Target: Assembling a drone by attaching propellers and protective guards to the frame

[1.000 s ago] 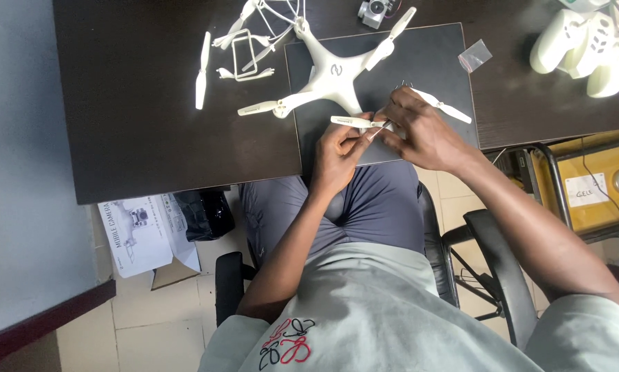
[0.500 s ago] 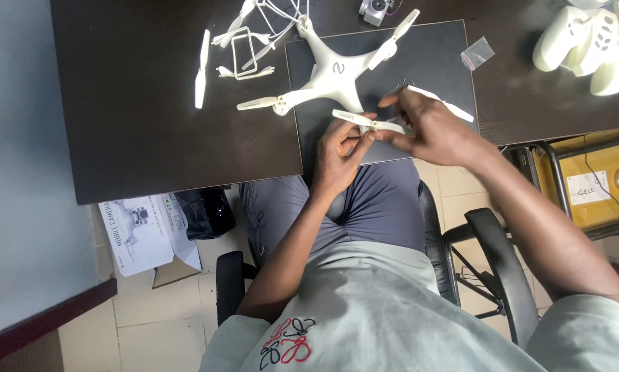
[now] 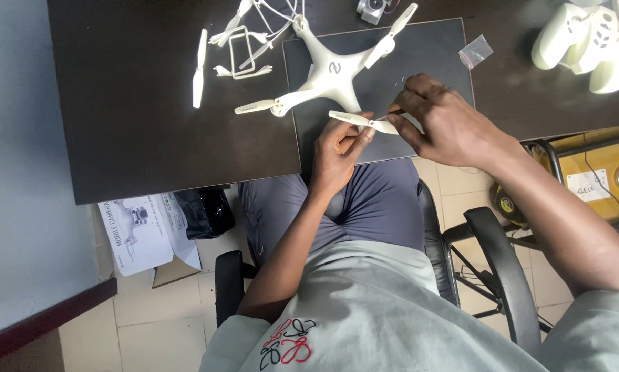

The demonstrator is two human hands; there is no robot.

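A person sits at a dark wood-grain desk [image 3: 137,138], both hands meeting over the near edge of a flat, matte dark-grey mat [image 3: 433,62]. The left hand [image 3: 340,148] pinches a slim white plastic propeller blade [image 3: 361,121] between thumb and fingertips, holding it level just above the mat's edge. The right hand [image 3: 447,120] closes in a narrow pinch at the blade's right end, where a thin dark tool shows between the fingers, too small to tell what kind. Just beyond the hands lies a glossy white quadcopter drone [image 3: 333,72] with a rounded body and four tapering arms, resting on the mat. To its left, on bare desk, lie a loose white blade [image 3: 199,67] and a tangle of thin white wire-like propeller guards [image 3: 268,21]. A small clear plastic bag [image 3: 476,50] sits crumpled at the mat's right corner, and a chunky white controller [image 3: 588,45] rests at the far right of the desk. On the tiled floor below the desk lies a printed cardboard box [image 3: 140,231].
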